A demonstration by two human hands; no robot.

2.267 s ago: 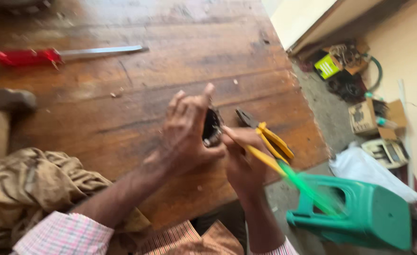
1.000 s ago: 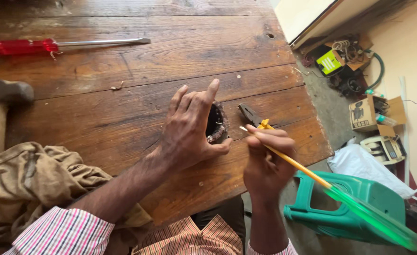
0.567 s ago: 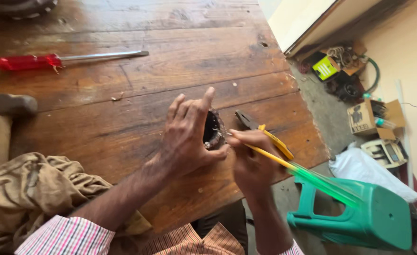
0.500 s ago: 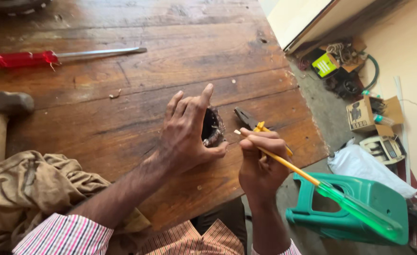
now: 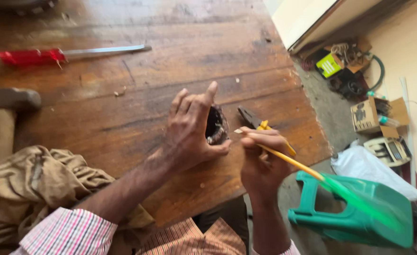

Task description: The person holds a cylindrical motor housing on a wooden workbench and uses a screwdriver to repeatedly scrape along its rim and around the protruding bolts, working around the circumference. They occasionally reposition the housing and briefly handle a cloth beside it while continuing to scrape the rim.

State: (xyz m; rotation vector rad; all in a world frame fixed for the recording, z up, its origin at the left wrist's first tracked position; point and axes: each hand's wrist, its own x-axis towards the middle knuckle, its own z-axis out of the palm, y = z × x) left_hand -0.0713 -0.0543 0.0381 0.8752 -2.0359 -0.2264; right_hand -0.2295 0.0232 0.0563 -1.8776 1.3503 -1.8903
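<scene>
The left hand [image 5: 192, 130] is clamped around a small round dark part [image 5: 215, 125], looks like a motor winding or stator, standing on edge on the wooden workbench [image 5: 180, 56] near its right-hand edge. Thumb is hooked under it, fingers wrap over the top. The right hand [image 5: 260, 160] pinches a thin yellow stick [image 5: 289, 160] with a green tail end, pencil-style, tip aimed at the part's open face.

Going by looks, that part is probably stiff and fairly dense for its size, but the wire coils around the rim seem easy to nick, so holding it by the outer shell like this person does makes sense. The stick looks light and a bit springy.

Yellow-handled pliers [image 5: 265, 128] lie just behind the right hand. Farther off: a red-handled screwdriver [image 5: 66, 53], a hammer [image 5: 5, 113], a tan cloth [image 5: 33, 189], and a green plastic stool [image 5: 360, 212] on the floor.

Versus half a second ago, barely anything: same grip, the stick tip has crept slightly closer to the part.
</scene>
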